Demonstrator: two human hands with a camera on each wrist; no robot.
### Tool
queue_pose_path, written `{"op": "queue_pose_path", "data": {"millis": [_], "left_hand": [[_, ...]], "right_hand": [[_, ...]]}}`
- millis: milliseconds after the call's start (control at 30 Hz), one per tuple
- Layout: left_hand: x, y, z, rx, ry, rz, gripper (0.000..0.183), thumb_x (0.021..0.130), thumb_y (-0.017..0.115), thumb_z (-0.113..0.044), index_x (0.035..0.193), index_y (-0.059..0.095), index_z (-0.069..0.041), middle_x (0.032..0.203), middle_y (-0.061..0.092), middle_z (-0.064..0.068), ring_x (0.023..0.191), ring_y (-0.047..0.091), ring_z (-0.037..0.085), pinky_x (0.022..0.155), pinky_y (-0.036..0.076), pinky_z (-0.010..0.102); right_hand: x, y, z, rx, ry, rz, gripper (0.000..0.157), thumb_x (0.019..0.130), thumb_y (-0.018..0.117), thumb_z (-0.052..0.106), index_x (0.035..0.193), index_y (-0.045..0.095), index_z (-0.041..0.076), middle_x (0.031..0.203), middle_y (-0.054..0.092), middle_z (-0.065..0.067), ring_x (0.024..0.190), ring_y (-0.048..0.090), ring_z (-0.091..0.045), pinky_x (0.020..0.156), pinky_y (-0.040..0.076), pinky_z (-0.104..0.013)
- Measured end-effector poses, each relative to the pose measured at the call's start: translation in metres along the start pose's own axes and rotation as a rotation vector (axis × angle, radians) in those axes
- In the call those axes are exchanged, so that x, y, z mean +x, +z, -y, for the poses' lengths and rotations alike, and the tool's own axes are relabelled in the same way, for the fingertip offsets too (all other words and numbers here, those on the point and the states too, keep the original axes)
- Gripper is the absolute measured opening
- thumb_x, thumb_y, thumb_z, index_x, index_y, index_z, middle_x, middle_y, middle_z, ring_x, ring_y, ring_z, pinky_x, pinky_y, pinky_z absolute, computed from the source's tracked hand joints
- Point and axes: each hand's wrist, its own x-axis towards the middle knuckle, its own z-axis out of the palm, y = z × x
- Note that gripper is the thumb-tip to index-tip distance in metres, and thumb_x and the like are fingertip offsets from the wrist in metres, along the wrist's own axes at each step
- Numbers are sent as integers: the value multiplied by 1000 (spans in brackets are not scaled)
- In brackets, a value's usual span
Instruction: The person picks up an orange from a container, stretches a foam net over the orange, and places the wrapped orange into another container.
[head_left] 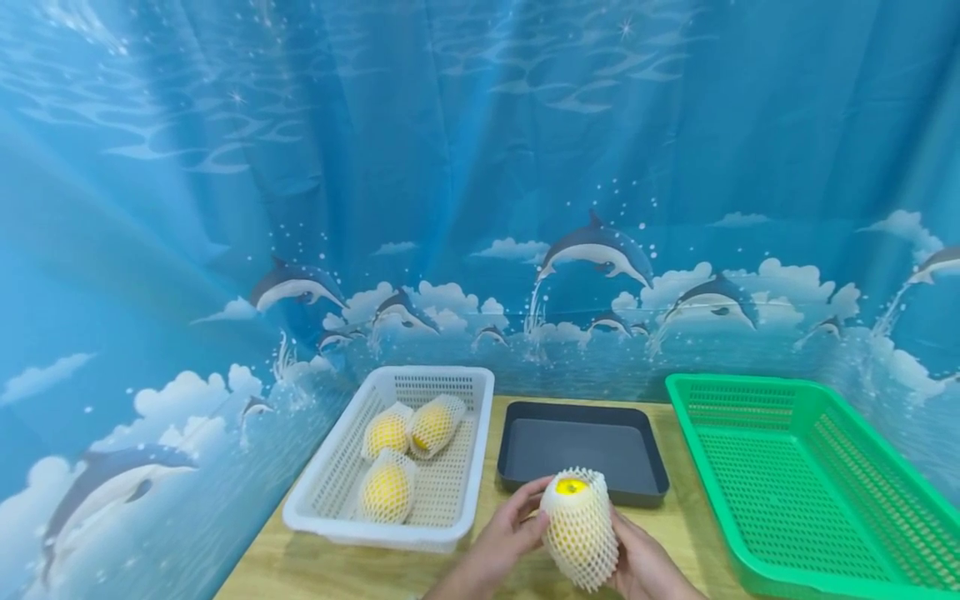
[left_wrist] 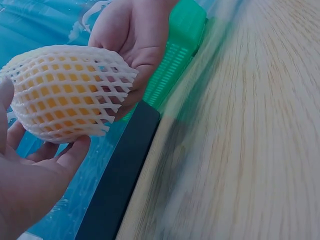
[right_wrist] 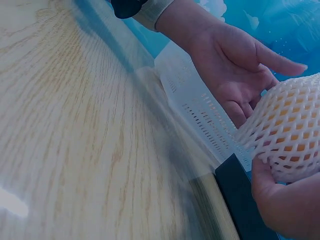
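A yellow fruit in a white foam net (head_left: 579,537) is held up between both hands, over the front of the table. My left hand (head_left: 504,533) grips its left side, thumb and fingers around the net. On the opposite side my right hand (head_left: 647,562) holds it, with most of those fingers hidden behind the fruit. A bare yellow end of the fruit shows at the net's top opening in the head view. In the left wrist view, the left fingertips (left_wrist: 77,150) press the net from below. Loose net edges stick out past the fruit near the right hand (left_wrist: 132,35).
A white basket (head_left: 480,467) at the left holds three more netted yellow fruits (head_left: 388,492). Behind the hands lies a dark grey tray (head_left: 573,442). A green basket (head_left: 802,492) stands at the right on the wooden table (head_left: 300,567). A blue dolphin-print curtain (head_left: 465,208) hangs behind.
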Motion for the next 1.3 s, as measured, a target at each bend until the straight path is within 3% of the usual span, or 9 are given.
{"op": "queue_pose_path", "data": {"millis": [200, 367, 600, 767, 900, 1000, 1100, 1300], "left_hand": [[0, 4, 3, 48, 36, 21, 76, 88, 73, -18, 149, 29, -7, 143, 41, 20, 123, 52, 33, 95, 51, 40], [1, 7, 8, 40, 22, -17, 75, 86, 74, -14, 147, 32, -9, 135, 48, 15, 116, 56, 29, 89, 54, 39], [1, 10, 10, 41, -17, -100, 63, 87, 67, -7, 143, 37, -8, 125, 56, 14, 106, 60, 27, 87, 55, 42], [-1, 12, 9, -2, -75, -155, 58, 87, 64, -6, 140, 41, -6, 118, 61, 14, 97, 63, 25, 82, 56, 42], [-2, 12, 10, -34, -115, -164, 55, 87, 60, -6, 139, 41, -5, 113, 62, 12, 92, 63, 21, 78, 55, 39], [-2, 11, 11, -44, -153, -163, 53, 89, 58, -8, 139, 40, -5, 109, 63, 10, 89, 63, 20, 77, 55, 38], [-2, 11, 11, -25, -187, -161, 50, 91, 57, -13, 138, 42, -6, 105, 65, 9, 87, 63, 20, 75, 54, 37], [-1, 11, 10, 21, -235, -139, 45, 94, 62, -21, 134, 44, -9, 101, 65, 9, 84, 64, 20, 74, 55, 39]], "right_hand": [[2, 1, -2, 7, -2, 18, 84, 99, 36, 58, 151, 11, -3, 120, 57, -7, 112, 57, -20, 98, 48, -43], [2, 1, -3, 13, 8, 47, 74, 102, 33, 54, 150, 18, 0, 117, 59, -7, 111, 58, -20, 97, 49, -42], [4, 4, -3, -170, 5, -117, 79, 102, 37, 54, 144, 19, -10, 111, 64, -4, 101, 62, -18, 90, 52, -39], [5, 7, 0, -238, -67, -221, 66, 103, 39, 46, 137, 30, -10, 120, 55, -10, 104, 60, -17, 90, 51, -34], [2, 4, 3, -209, -91, -134, 66, 105, 38, 41, 143, 20, -9, 122, 52, -7, 107, 59, -16, 93, 49, -31], [0, 2, 4, -187, -92, -16, 66, 106, 38, 34, 146, 11, -11, 122, 55, -4, 109, 60, -17, 94, 50, -35], [0, 1, 4, -160, -65, 50, 65, 106, 39, 30, 145, 9, -12, 119, 58, -4, 109, 61, -20, 94, 51, -40], [0, -2, 1, -93, -34, 126, 46, 106, 38, 26, 141, 29, -2, 114, 63, -5, 106, 64, -22, 93, 52, -41]]}}
